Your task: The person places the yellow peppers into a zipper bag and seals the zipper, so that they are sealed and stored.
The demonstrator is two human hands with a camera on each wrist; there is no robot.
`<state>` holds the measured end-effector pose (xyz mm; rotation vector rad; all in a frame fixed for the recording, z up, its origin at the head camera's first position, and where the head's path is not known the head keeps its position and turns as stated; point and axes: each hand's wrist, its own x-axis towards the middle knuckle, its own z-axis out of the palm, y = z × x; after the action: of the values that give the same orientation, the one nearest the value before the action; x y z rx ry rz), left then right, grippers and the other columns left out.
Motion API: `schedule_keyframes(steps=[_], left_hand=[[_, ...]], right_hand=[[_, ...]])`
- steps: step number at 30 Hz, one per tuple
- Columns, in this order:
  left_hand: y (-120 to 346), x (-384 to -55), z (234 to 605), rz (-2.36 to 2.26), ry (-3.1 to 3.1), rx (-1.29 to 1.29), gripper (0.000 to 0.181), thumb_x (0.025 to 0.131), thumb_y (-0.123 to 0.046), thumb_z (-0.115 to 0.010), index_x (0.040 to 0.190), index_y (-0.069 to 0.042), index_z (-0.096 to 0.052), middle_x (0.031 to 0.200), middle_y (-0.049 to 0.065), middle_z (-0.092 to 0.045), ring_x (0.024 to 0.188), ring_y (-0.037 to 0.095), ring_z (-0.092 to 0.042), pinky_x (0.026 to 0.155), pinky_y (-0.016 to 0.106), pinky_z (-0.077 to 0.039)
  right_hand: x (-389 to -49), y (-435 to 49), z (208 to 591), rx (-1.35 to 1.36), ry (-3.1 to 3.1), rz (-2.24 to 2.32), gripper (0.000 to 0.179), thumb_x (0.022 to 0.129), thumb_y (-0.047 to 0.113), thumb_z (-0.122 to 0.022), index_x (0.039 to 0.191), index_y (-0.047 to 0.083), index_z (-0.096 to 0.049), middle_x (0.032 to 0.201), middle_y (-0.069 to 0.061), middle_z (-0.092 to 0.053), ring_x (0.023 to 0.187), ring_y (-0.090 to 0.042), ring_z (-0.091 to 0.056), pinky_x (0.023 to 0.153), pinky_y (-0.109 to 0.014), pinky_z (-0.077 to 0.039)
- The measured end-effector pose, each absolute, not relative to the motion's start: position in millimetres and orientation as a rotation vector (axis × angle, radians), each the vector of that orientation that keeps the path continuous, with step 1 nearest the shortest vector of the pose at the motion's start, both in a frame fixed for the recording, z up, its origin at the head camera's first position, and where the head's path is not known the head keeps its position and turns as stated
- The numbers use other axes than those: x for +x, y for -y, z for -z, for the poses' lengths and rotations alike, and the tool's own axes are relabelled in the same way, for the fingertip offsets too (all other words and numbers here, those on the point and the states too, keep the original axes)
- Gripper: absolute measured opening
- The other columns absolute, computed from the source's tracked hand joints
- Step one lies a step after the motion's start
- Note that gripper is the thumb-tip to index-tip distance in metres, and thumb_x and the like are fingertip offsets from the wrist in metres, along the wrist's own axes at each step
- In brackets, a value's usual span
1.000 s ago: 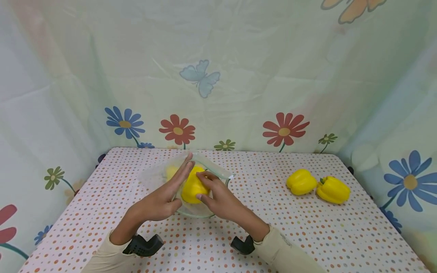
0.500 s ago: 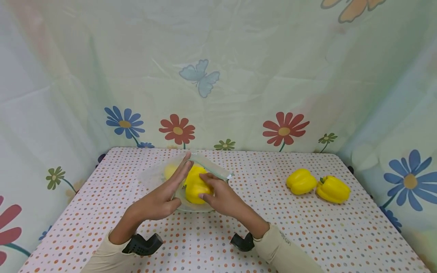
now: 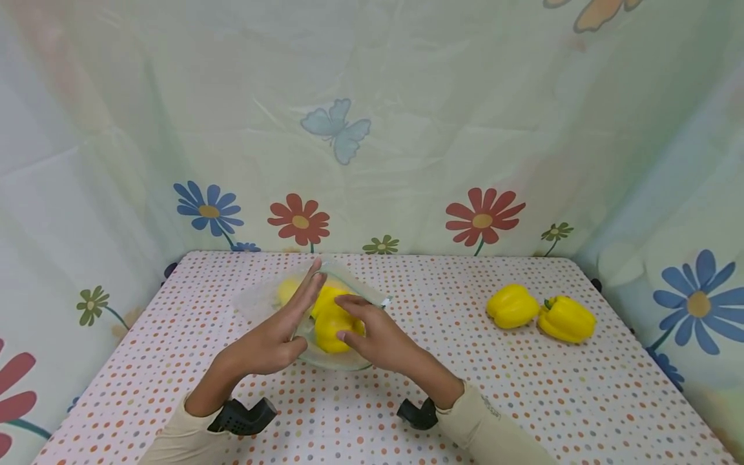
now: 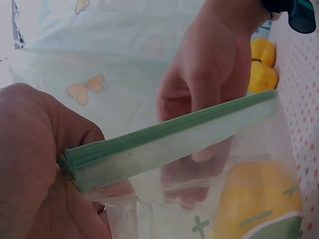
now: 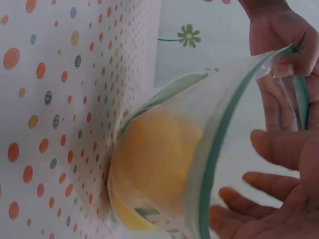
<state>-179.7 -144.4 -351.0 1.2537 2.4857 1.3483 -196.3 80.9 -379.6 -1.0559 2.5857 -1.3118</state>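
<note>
A clear zip bag (image 3: 253, 300) with a green seal stands mouth up on the table. My left hand (image 3: 264, 345) pinches the bag's seal strip (image 4: 169, 132) at one corner, its other fingers extended along the side. Inside the bag sits a yellow bell pepper (image 3: 332, 330), and more yellow shows through the plastic farther left. At the mouth is my right hand (image 3: 378, 337), thumb and fingers spread apart beside that pepper. In the right wrist view, the right fingers (image 5: 239, 201) are at the green rim, apart from the bell pepper (image 5: 154, 159) low in the bag.
Two more yellow bell peppers, one (image 3: 513, 306) nearer the middle and one (image 3: 567, 320) farther right, lie on the dotted tabletop (image 3: 442, 374). A flowered curtain (image 3: 407, 161) hangs behind and at both sides. Each wrist carries a black camera mount (image 3: 243, 416).
My right hand held the pepper in the bag mouth; its fingers have now spread and let go. The pepper sits slightly lower in the bag. The left hand has barely moved.
</note>
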Motion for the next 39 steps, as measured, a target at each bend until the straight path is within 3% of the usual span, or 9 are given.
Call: schedule_keyframes(steps=[7, 13, 23, 31, 39], left_hand=[[142.4, -179.7, 352.1, -1.360, -2.476, 1.269, 0.103, 0.076, 0.022, -0.041, 0.154, -0.016, 0.015, 0.160, -0.006, 0.022, 0.147, 0.017, 0.000, 0.115, 0.042, -0.012], [141.0, -178.1, 350.3, -1.341, -2.464, 1.227, 0.104, 0.077, 0.021, -0.042, 0.154, -0.017, 0.017, 0.159, -0.008, 0.021, 0.147, 0.016, 0.000, 0.114, 0.050, -0.015], [140.8, -176.8, 348.5, -1.296, -2.490, 1.224, 0.099, 0.078, 0.018, -0.043, 0.154, -0.011, 0.013, 0.159, -0.007, 0.022, 0.147, 0.014, 0.005, 0.115, 0.041, -0.014], [141.5, -177.2, 348.7, -1.290, -2.489, 1.236, 0.099, 0.078, 0.018, -0.042, 0.154, -0.012, 0.014, 0.159, -0.007, 0.022, 0.147, 0.015, 0.004, 0.115, 0.032, -0.011], [141.9, -177.8, 349.6, -1.305, -2.477, 1.211, 0.101, 0.079, 0.018, -0.041, 0.154, -0.017, 0.016, 0.159, -0.008, 0.021, 0.147, 0.014, 0.002, 0.115, 0.037, -0.012]], right_hand=[[-190.2, -96.3, 374.5, -1.195, -2.262, 1.567, 0.046, 0.098, 0.011, -0.056, 0.142, 0.000, -0.047, 0.143, -0.013, -0.048, 0.130, -0.022, -0.047, 0.104, -0.035, -0.039], [-185.9, -108.8, 372.7, -1.239, -2.248, 1.666, 0.039, 0.099, 0.007, -0.053, 0.138, 0.001, -0.052, 0.128, -0.012, -0.061, 0.117, -0.022, -0.058, 0.096, -0.034, -0.048], [-186.3, -139.7, 377.2, -1.237, -2.386, 1.880, 0.029, 0.095, -0.005, -0.053, 0.123, -0.006, -0.061, 0.101, -0.013, -0.070, 0.092, -0.027, -0.067, 0.079, -0.035, -0.055], [-189.9, -171.9, 381.7, -1.126, -2.595, 1.831, 0.030, 0.094, -0.005, -0.055, 0.123, 0.000, -0.062, 0.103, -0.008, -0.069, 0.095, -0.021, -0.066, 0.082, -0.029, -0.054], [-193.0, -210.8, 380.6, -0.910, -2.752, 1.646, 0.032, 0.095, 0.003, -0.059, 0.127, -0.001, -0.060, 0.114, -0.009, -0.067, 0.105, -0.024, -0.064, 0.089, -0.020, -0.048]])
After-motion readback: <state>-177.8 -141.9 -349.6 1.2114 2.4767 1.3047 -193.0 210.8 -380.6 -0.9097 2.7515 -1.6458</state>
